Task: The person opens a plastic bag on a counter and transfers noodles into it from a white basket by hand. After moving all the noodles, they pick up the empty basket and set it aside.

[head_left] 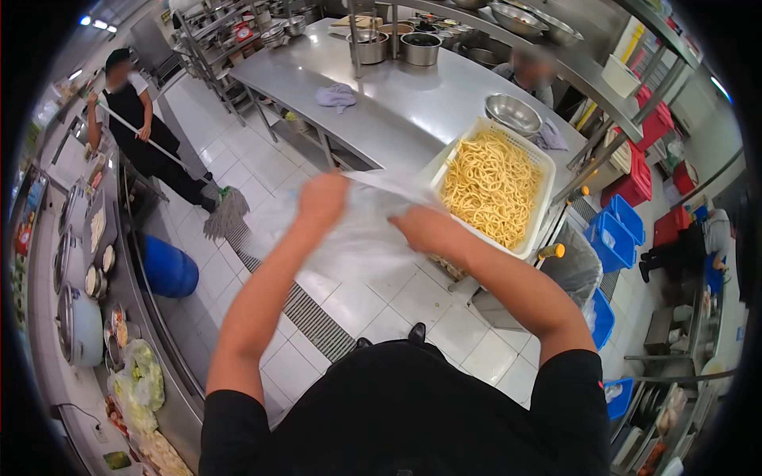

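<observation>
A thin see-through plastic bag, smeared by motion, is stretched out in front of me above the floor. My left hand is closed on its left side. On the bag's right side, my right hand is closed too, though its fingertips are blurred. Just beyond my right hand, a white plastic crate full of thick yellow noodles sits at the near corner of the steel table.
Behind the crate are a steel bowl and cloth. A co-worker holds a mop at left; another person sits or bends behind the table. A lined bin and blue baskets stand right; a blue drum lies left.
</observation>
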A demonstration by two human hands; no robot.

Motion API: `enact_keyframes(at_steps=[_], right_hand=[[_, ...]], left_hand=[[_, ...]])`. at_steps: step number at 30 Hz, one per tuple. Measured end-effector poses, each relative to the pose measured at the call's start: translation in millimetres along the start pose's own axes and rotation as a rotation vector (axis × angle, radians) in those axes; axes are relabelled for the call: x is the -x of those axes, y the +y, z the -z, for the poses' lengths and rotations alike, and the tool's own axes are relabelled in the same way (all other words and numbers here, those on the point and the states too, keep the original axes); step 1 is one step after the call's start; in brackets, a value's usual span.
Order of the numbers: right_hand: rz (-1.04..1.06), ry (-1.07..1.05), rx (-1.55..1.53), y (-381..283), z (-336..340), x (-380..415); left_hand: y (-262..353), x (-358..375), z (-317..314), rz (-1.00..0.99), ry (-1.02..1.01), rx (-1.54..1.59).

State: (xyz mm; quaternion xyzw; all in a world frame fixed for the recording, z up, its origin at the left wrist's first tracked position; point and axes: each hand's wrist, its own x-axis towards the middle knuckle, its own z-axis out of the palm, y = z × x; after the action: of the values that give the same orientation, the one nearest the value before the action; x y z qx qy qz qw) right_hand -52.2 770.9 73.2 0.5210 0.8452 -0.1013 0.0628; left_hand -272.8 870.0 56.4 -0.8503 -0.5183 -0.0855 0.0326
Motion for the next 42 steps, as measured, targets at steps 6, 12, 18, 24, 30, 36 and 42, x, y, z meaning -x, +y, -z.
enact_keyframes(at_steps=[6,12,18,24,30,36,42], right_hand=[[-0.049,-0.274,-0.235,63.3,-97.5,73.6],[-0.193,-0.184,-0.659,74.9,-112.1,119.2],[0.032,-0.09,-0.76,60.2,-68.7,124.5],[0.038,0.242,-0.368,54.8,-17.8,34.5],[-0.219,0.92,-1.096,172.1,42.5,38.2],[-1.511,0.678,-0.54,313.2,-121.4,106.6],[-1.651,0.982,-1.147,272.6,-191.7,124.8]], left_hand=[[-49.5,12.6,-3.9,0.044,-0.172,0.099],[-3.6,17.0,4.8,-0.088,-0.383,0.249],[-8.5,-5.1,31.2,0.083,-0.133,0.569],[0.5,-47.8,40.9,0.123,0.488,0.465],[-93.4,-83.8,20.7,0.208,0.302,0.558],[-149.0,-131.8,-5.5,0.207,0.12,0.794],[-186.1,-221.2,-15.7,0.063,-0.052,0.996]])
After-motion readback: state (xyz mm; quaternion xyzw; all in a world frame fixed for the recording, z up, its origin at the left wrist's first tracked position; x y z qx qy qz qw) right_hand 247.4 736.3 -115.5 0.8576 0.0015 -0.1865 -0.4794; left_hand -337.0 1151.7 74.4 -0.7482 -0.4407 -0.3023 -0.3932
